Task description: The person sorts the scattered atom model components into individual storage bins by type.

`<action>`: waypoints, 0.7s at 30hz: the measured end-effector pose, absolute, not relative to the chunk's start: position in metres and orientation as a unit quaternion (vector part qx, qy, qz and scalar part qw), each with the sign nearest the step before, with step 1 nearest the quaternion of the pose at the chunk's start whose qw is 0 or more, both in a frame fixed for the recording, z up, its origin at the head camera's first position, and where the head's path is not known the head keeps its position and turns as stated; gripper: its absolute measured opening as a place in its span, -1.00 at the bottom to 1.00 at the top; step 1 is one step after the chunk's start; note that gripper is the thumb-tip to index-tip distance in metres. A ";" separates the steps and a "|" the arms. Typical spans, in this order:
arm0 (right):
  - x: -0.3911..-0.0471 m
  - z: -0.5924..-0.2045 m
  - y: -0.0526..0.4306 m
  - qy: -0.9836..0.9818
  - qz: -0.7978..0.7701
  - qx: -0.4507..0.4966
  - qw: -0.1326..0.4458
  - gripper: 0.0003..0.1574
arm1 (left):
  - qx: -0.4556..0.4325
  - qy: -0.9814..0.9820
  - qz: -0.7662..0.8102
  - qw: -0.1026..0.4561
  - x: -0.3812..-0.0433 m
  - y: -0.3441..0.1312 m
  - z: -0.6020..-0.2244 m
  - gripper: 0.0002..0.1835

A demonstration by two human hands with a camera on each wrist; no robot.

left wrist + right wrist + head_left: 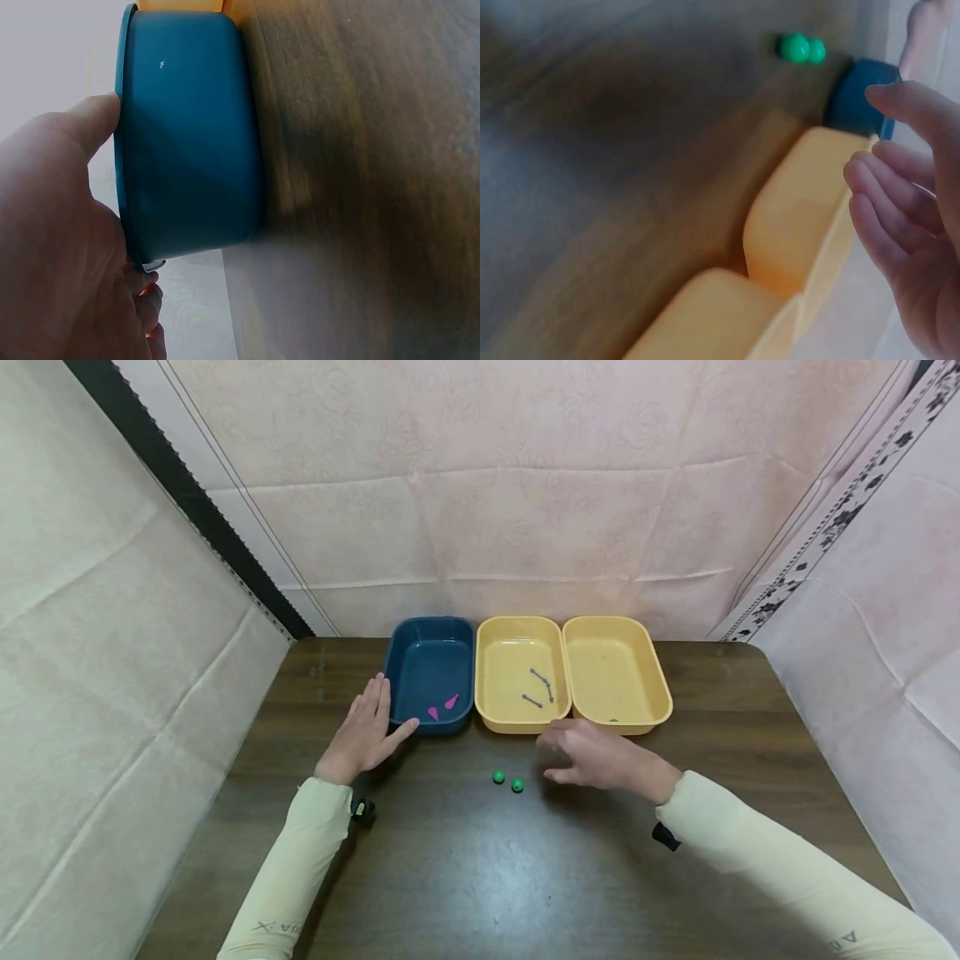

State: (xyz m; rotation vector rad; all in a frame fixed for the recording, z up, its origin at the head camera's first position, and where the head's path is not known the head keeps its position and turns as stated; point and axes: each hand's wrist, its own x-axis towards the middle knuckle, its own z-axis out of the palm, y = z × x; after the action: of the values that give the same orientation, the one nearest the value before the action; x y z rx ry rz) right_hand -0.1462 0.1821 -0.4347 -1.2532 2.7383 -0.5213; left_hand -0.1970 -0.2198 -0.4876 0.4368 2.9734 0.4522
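My left hand (362,731) lies with straight fingers along the left side of the blue bin (431,653), thumb at its front rim. Inside that bin are two pink teardrop-shaped pieces (451,702). Over the front edges of the yellow bins hovers my right hand (596,756), fingers loosely bent and nothing between them. Two green beads (517,785) sit on the table just left of its thumb; in the right wrist view the beads (795,48) overlap. The middle yellow bin (517,631) holds several thin grey-purple bars (532,701).
The right yellow bin (611,647) has a small green piece (613,721) by its front wall. All three bins stand side by side at the back of the brown wooden table (465,893). Pale cloth (525,527) hangs behind and at both sides.
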 end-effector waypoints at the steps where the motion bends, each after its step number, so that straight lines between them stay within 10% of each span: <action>1: -0.145 -0.437 0.180 0.895 -0.169 -0.411 0.046 -0.55 | 0.144 0.977 0.148 0.050 -0.197 -0.220 -0.488 0.13; 21: -0.145 -0.489 0.147 0.882 -0.196 -0.417 0.098 -0.80 | 0.143 0.977 0.150 0.047 -0.196 -0.220 -0.489 0.15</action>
State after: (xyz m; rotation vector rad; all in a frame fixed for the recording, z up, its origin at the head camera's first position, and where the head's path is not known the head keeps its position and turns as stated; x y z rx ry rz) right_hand -0.1445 0.1474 -0.4887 -1.2352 2.6104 -0.5811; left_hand -0.1962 -0.2204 -0.4891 0.4353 2.9812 0.4588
